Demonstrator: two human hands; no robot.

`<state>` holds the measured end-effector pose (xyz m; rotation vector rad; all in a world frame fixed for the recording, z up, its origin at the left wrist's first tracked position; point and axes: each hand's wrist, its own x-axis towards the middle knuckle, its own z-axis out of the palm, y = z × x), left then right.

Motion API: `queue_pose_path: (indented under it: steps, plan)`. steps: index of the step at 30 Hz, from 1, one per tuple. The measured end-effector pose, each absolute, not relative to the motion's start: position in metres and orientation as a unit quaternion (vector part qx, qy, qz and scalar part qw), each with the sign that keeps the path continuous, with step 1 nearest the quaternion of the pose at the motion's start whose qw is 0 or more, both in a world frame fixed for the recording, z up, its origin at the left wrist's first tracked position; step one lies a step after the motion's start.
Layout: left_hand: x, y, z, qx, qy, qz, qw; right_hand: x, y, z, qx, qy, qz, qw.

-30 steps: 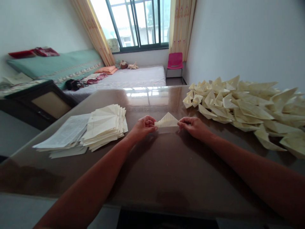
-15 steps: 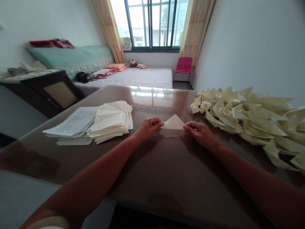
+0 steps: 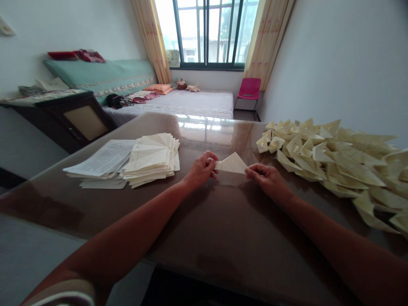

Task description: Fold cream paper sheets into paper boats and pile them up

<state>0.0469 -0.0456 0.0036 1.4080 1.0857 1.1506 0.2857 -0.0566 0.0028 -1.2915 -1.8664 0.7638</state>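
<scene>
Head view, looking down along two bare forearms. At the centre of the frame the left hand and right hand hold a folded paper piece between them, just above a glossy dark brown bench. Each grip is closed in a fingertip pinch, one on each lower corner, which seems to keep the base edge straight and level. The piece is cream, thin and crisply creased, rising to a low triangular peak.

Left of centre lies a stack of flat creased sheets, fanned slightly, overlapping printed pages. It sits near the left hand, probably for easy reach.

At the right a loose heap of folded paper shapes, pointed and pale yellow, spreads toward the frame edge.

Beyond the bench, in the upper frame: a bed, a pink chair and a barred window between patterned curtains.
</scene>
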Motion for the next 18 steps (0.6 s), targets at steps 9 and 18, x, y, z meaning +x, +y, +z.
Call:
queue_pose_path:
  steps: [9, 18]
  plan:
    - [0.0487, -0.0456, 0.0037, 0.579, 0.459, 0.485, 0.467, 0.2822, -0.0583, 0.0001, -0.514, -0.673, 0.339, 0.41]
    - [0.047, -0.0472, 0.0055, 0.633, 0.446, 0.46, 0.435, 0.2844, -0.0537, -0.0051, -0.532, -0.662, 0.323, 0.418]
